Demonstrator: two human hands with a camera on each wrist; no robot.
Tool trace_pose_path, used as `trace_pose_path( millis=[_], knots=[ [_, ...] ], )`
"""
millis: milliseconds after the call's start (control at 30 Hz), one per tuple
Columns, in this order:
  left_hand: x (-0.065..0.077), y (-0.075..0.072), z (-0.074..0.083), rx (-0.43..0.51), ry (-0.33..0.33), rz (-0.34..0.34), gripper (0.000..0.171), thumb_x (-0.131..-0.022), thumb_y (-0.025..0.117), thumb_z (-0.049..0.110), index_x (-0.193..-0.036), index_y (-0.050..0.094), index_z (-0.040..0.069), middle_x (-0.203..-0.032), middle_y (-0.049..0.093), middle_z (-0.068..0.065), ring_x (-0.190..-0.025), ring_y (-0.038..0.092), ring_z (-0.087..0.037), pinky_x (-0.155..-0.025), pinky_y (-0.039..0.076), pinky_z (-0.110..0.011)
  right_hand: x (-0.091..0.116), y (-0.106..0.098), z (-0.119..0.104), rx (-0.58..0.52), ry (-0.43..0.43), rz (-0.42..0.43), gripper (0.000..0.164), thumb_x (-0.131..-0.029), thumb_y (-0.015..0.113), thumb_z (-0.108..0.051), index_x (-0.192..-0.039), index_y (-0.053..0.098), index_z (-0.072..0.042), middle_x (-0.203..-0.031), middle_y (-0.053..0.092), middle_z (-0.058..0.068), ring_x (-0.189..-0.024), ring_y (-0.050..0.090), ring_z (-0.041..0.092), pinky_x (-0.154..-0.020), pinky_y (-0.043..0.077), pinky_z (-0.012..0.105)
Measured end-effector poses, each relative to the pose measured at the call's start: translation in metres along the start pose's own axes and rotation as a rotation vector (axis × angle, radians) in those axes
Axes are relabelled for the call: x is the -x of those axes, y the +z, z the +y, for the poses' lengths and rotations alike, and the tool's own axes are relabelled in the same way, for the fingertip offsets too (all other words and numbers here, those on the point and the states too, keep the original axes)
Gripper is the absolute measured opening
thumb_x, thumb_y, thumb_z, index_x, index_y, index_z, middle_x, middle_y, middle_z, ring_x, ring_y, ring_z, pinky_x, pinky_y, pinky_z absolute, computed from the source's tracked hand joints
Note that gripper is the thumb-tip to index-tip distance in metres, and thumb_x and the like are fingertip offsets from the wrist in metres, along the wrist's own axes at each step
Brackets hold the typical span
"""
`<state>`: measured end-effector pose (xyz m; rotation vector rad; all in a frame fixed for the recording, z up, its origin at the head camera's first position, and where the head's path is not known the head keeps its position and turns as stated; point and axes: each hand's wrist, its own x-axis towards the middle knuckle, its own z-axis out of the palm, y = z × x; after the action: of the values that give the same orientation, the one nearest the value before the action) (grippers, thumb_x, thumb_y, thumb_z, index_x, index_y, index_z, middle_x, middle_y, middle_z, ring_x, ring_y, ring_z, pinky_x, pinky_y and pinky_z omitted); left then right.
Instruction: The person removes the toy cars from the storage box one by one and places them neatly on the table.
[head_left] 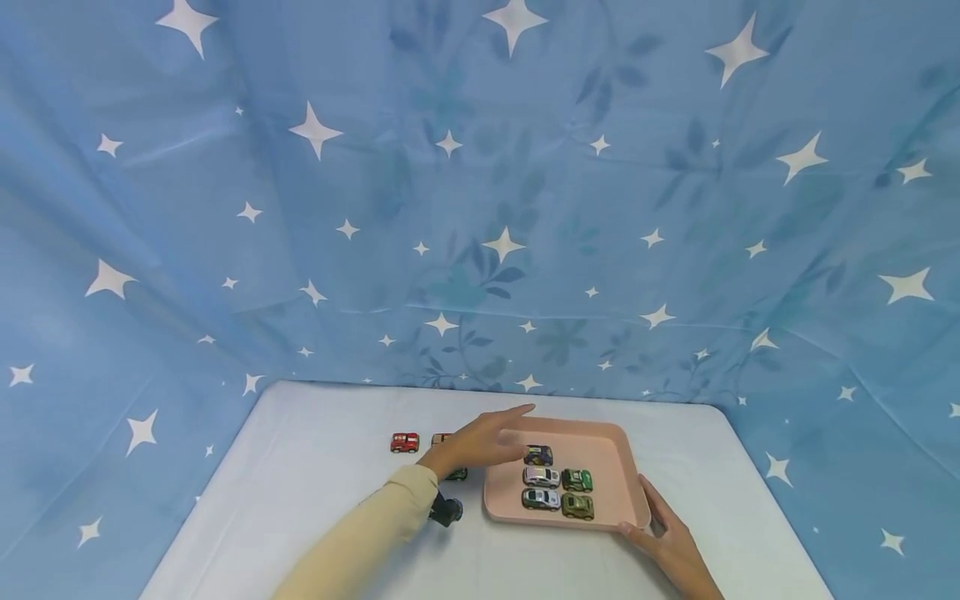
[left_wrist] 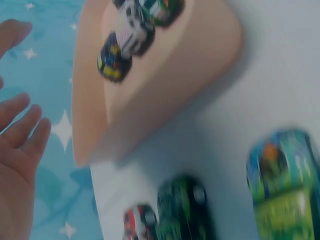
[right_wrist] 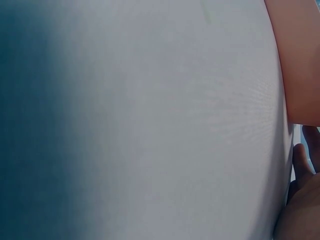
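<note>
My left hand (head_left: pixel 483 439) hovers over the left side of a pink tray (head_left: pixel 617 479), its fingers extended and nothing in them. In the left wrist view the same hand shows relaxed fingers beside the tray. My right hand (head_left: pixel 667 537) grips the tray's near right corner, thumb at the near rim and fingers along the right side. Inside the tray sit several toy cars: a dark blue one (head_left: pixel 538 455) nearest my left fingers, a white one (head_left: pixel 542 477), a silver one (head_left: pixel 541 499), a green one (head_left: pixel 577 480) and an olive one (head_left: pixel 577 506).
Left of the tray, a red toy car (head_left: pixel 405 442) stands on the white table (head_left: pixel 300 467). An orange-toned car (head_left: pixel 439 438) and a green car (head_left: pixel 457 474) are partly hidden by my left arm. A blue and light-green car (left_wrist: pixel 282 180) shows in the left wrist view. Starry blue cloth (head_left: pixel 450 192) surrounds the table.
</note>
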<state>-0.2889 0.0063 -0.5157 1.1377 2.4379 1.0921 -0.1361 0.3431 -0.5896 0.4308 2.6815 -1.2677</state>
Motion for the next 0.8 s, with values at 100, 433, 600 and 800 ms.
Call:
trace_pose_path(
  millis=[100,433,600,800],
  knots=[
    [-0.009,0.008,0.006,-0.012,0.010,-0.014,0.068,-0.096,0.059,0.044,-0.154,0.023,0.039,-0.153,0.041,0.003,-0.137,0.041,-0.017,-0.109,0.039,-0.042,-0.001,0.000,-0.001,-0.005,0.006,0.000,0.104,-0.083,0.069,-0.058,-0.159,0.007,-0.021,-0.161,0.015,0.019,-0.144,0.014,0.048,-0.109,0.017,0.070],
    [-0.032,0.034,0.024,-0.068,0.076,-0.074,0.070,-0.097,0.058,0.046,-0.155,0.030,0.019,-0.155,0.037,0.003,-0.139,0.038,-0.014,-0.111,0.036,-0.032,0.003,-0.001,-0.001,-0.022,0.013,-0.001,0.103,-0.084,0.069,-0.057,-0.159,0.008,-0.022,-0.162,0.013,0.018,-0.144,0.013,0.047,-0.108,0.017,0.070],
    [-0.040,0.045,0.027,-0.122,0.099,-0.077,0.068,-0.097,0.058,0.043,-0.155,0.031,0.019,-0.155,0.035,0.004,-0.141,0.034,-0.012,-0.112,0.034,-0.031,0.004,-0.001,-0.001,-0.035,0.003,0.000,0.102,-0.085,0.068,-0.057,-0.159,0.008,-0.022,-0.162,0.012,0.017,-0.144,0.014,0.047,-0.108,0.019,0.070],
    [-0.047,0.053,0.028,-0.170,0.137,-0.085,0.067,-0.098,0.057,0.044,-0.153,0.033,0.014,-0.156,0.035,0.003,-0.141,0.034,-0.012,-0.112,0.033,-0.027,0.003,-0.001,-0.002,-0.022,0.001,0.003,0.102,-0.084,0.069,-0.057,-0.159,0.009,-0.021,-0.162,0.013,0.017,-0.144,0.014,0.047,-0.108,0.019,0.069]
  ],
)
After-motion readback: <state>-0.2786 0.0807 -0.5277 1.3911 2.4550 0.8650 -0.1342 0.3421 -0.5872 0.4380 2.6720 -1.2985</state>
